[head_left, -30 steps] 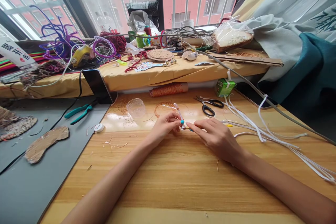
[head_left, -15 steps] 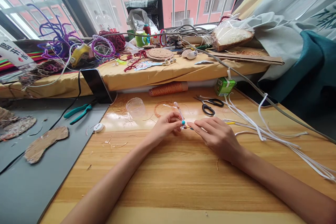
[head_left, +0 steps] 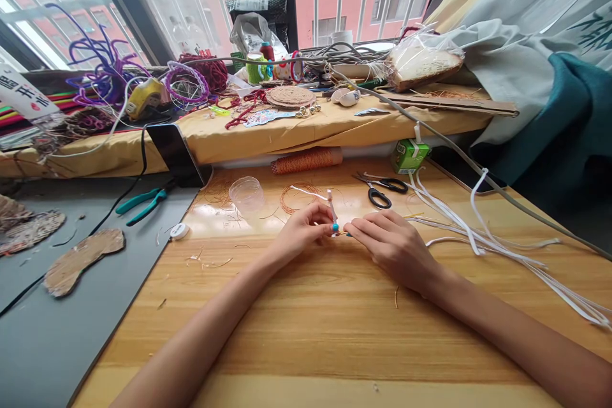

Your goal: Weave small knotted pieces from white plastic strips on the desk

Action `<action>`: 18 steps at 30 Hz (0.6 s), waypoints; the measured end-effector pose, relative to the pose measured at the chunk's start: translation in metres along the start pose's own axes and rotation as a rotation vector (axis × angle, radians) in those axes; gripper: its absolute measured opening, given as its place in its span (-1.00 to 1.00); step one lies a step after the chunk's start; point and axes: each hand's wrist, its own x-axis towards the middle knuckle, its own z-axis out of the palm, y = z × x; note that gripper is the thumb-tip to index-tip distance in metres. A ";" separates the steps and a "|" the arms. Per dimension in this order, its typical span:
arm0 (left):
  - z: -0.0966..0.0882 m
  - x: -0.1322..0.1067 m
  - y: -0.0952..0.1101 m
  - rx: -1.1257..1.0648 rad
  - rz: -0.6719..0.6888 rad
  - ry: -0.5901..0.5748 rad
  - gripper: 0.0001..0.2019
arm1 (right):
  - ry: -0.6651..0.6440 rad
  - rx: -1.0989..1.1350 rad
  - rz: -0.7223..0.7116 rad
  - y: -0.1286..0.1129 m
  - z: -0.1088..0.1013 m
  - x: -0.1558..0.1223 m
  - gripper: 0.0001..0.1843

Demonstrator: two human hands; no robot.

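My left hand (head_left: 306, 227) is closed in a pinch on a short piece of white cord (head_left: 333, 209), which stands up from the fingertips and has a thin tail bending to the left. Bright teal shows on the thumbnail. My right hand (head_left: 394, 245) is closed round a slim, hook-like tool (head_left: 340, 233). Its narrow golden tip meets the lower end of the white cord, and a yellow end sticks out behind the hand. The fingers hide most of the shaft. Both hands are just above the wooden table (head_left: 287, 325).
Black scissors (head_left: 380, 196), a coil of copper-coloured wire (head_left: 291, 199) and a clear round container (head_left: 246, 193) lie beyond my hands. Loose white cords (head_left: 507, 255) spread at right near a green carton (head_left: 410, 156). Teal pliers (head_left: 146, 204) rest at left; a cluttered shelf runs behind.
The white cord has turned more upright, and its thin tail has swung left. The tool's yellow end has risen slightly behind my right hand. Both hands stay nearly in place.
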 end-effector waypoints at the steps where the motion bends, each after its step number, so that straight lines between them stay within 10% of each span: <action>1: 0.000 0.000 0.000 0.006 -0.004 0.002 -0.77 | -0.015 0.016 0.003 0.000 0.000 0.000 -0.75; 18: 0.002 -0.002 0.004 0.085 -0.031 0.015 -0.76 | -0.273 0.212 0.047 0.004 0.007 0.002 -0.72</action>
